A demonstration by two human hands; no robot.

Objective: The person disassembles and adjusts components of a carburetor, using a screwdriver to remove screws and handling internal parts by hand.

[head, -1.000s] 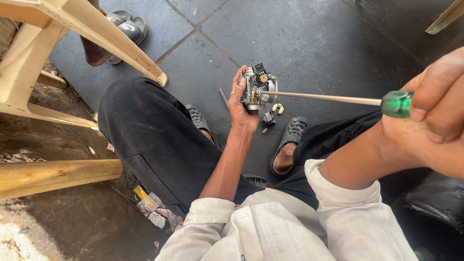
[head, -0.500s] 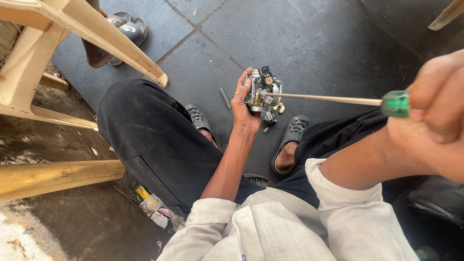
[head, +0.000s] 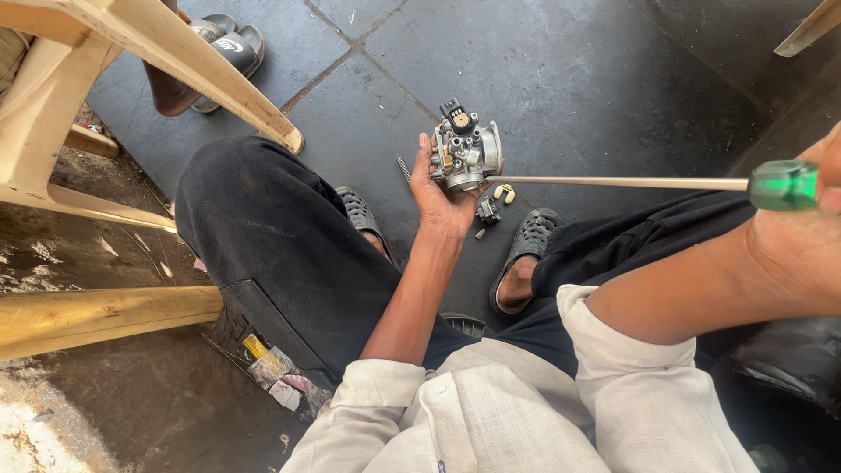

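Observation:
My left hand (head: 442,200) is stretched out in front of me and grips a small silver metal carburetor (head: 466,151) from below, held over the dark floor between my knees. At the right edge of the view my right hand (head: 810,236) holds a long screwdriver by its green handle (head: 782,185). Its thin steel shaft (head: 622,182) runs left, and the tip meets the carburetor's right side. A few small loose parts (head: 491,206) lie on the floor just under the carburetor.
Dark stone tiles (head: 561,70) cover the floor. My sandalled feet (head: 526,254) rest below the carburetor. A cream plastic chair leg (head: 201,74) slants across the upper left, with another person's sandalled foot (head: 210,44) behind it. Wooden poles (head: 96,320) and scraps of litter (head: 272,368) lie at left.
My left hand has shifted the carburetor slightly, and the screwdriver tip has stayed against its right side. My right hand has slid a little further toward the right edge.

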